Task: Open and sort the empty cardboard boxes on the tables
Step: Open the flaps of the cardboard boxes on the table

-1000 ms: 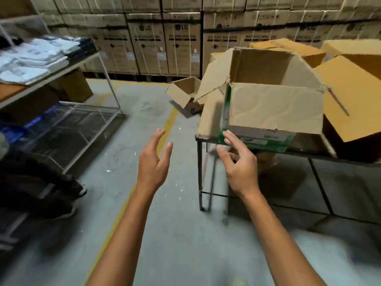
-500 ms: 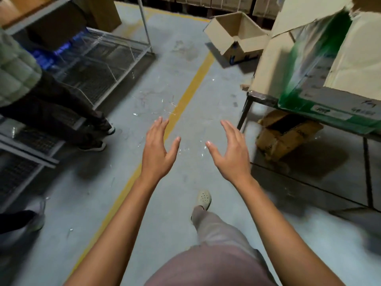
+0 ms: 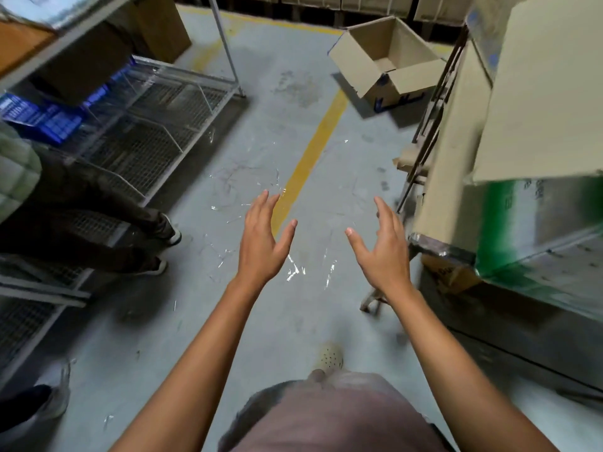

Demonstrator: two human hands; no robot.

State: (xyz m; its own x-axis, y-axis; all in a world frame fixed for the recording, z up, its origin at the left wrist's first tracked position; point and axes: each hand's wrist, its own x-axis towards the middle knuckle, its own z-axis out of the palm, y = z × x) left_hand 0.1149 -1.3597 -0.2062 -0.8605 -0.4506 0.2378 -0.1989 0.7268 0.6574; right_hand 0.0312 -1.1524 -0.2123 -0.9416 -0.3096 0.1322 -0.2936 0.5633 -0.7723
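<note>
Drew right hand (image 3: 380, 252) back off the green-printed box (image 3: 535, 220) as seen from the head view, held it and left hand (image 3: 262, 246) spread wide and empty above the floor (image 3: 293, 321), left that box standing on the table (image 3: 440, 249) just beside the right hand, ungrasped, and so judged opening not yet begun.

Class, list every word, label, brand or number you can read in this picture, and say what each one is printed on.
Nothing here can be read with certainty.
green-and-white box, at right: dark printed characters, too blurred to read.
open box, at top: blue marks on its side, too small to read.
brown box, below the green one: dark print, blurred.
</note>
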